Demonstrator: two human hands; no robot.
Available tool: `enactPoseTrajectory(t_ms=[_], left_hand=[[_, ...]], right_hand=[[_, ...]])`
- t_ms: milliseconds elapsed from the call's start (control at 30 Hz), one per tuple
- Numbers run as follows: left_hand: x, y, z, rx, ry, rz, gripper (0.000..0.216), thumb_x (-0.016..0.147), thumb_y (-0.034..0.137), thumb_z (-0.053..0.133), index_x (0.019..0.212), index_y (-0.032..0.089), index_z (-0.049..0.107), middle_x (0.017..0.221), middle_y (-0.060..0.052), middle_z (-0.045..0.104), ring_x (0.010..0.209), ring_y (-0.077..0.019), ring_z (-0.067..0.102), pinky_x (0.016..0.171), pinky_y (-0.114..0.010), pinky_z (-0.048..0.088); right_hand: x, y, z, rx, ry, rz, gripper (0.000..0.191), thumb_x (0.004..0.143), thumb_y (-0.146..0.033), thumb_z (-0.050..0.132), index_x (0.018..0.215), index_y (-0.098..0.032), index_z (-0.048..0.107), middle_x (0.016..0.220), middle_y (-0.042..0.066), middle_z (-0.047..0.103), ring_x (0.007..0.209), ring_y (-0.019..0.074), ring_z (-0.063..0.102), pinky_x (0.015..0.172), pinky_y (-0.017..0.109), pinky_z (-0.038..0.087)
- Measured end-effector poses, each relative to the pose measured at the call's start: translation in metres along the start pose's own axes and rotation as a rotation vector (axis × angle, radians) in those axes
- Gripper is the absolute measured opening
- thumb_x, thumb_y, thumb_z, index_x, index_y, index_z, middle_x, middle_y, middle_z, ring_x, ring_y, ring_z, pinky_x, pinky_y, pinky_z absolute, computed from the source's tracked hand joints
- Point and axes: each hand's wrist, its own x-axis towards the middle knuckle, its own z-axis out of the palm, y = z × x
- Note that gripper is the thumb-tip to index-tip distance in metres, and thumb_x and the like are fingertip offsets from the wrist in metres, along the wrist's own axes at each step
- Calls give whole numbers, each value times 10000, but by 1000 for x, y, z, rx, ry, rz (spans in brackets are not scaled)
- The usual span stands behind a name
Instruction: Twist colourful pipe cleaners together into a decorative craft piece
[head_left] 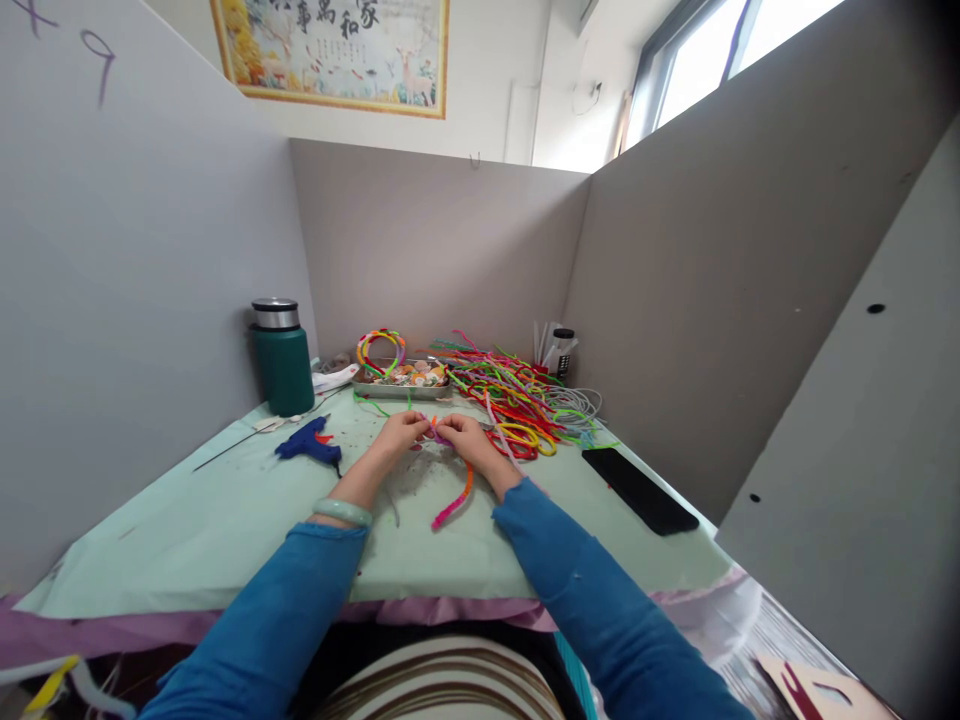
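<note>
My left hand [405, 432] and my right hand [466, 437] meet over the middle of the table, both with pinched fingers. Between them is a purple pipe cleaner [437, 434], with a bit of orange beside it. Below the right hand a curved strip wrapped in orange and pink pipe cleaner [454, 505] hangs or lies; its upper end is hidden by that hand. A pale pink pipe cleaner [501, 440] runs past the right wrist. Close beyond the right hand lie red-handled scissors [516, 446], partly covered.
A blue glue gun [309, 443] and a green bottle [283, 360] stand left. At the back are a metal tray [401, 391] of small pieces, a colourful headband [381, 352] and heaped pipe cleaners [502, 385]. A black phone [640, 490] lies right. Grey partitions [442, 240] enclose the table.
</note>
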Motion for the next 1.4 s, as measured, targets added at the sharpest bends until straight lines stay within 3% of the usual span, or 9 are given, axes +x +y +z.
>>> enactPoseTrajectory(t_ms=[233, 433, 600, 733, 833, 967, 1067, 1233, 1400], left_hand=[[-3, 3, 0, 28, -10, 13, 283, 557, 396, 701, 636, 153, 578, 591, 1, 584, 582, -118, 527, 545, -226, 397], [-1, -1, -1, 63, 16, 24, 267, 532, 368, 715, 587, 153, 566, 549, 9, 566, 541, -104, 489, 542, -231, 381], [3, -5, -2, 91, 45, 34, 212, 549, 329, 694, 580, 161, 568, 554, -3, 593, 535, -107, 491, 545, -232, 388], [6, -7, -2, 107, 49, 15, 188, 557, 313, 684, 596, 159, 584, 581, -19, 625, 541, -113, 509, 558, -238, 409], [6, -7, -3, 114, 58, 10, 169, 560, 289, 683, 595, 156, 587, 576, -18, 622, 535, -110, 505, 556, -237, 405], [3, -6, -5, 96, 64, 11, 157, 565, 269, 678, 640, 145, 616, 595, -22, 630, 536, -108, 502, 546, -234, 390], [2, -5, -6, 51, 57, 5, 188, 585, 305, 673, 661, 138, 629, 642, -46, 660, 552, -111, 507, 543, -234, 386], [4, -5, -7, -6, 90, -33, 223, 581, 344, 691, 637, 139, 623, 638, -52, 662, 549, -110, 508, 544, -238, 386], [4, -3, -10, -58, 141, -48, 227, 573, 336, 713, 640, 145, 609, 630, -40, 655, 544, -104, 503, 550, -236, 391]], right_hand=[[0, 0, 2, -5, -14, -15, 232, 700, -384, 622, 679, -158, 570, 643, -21, 541, 611, 108, 453, 585, 232, 362], [2, 5, 0, -103, -5, -10, 199, 749, -350, 559, 683, -163, 579, 649, -14, 551, 608, 114, 461, 578, 231, 357], [7, 7, -20, -472, 225, 68, 181, 800, -276, 505, 768, -182, 657, 759, 35, 653, 709, 165, 550, 658, 267, 399], [4, 3, -48, -897, 357, 212, 246, 812, -198, 493, 894, -153, 720, 958, 175, 691, 928, 271, 612, 800, 357, 415], [1, 1, -68, -1047, 316, 406, 246, 776, -187, 550, 932, -137, 733, 998, 219, 684, 962, 309, 626, 780, 369, 432], [-2, 0, -82, -1085, 96, 349, 314, 750, -184, 576, 1032, -162, 710, 1080, 182, 677, 977, 296, 631, 754, 340, 445], [-5, -3, -83, -1105, 31, 378, 397, 742, -176, 587, 1131, -165, 666, 1157, 177, 650, 1025, 298, 613, 768, 340, 444], [-8, -12, -80, -1057, 83, 310, 440, 738, -149, 593, 1176, -171, 632, 1145, 163, 658, 1028, 297, 614, 787, 333, 447], [-4, -12, -78, -771, 214, 136, 501, 783, -260, 610, 1275, -185, 549, 1216, 120, 628, 1068, 244, 600, 870, 317, 452]])
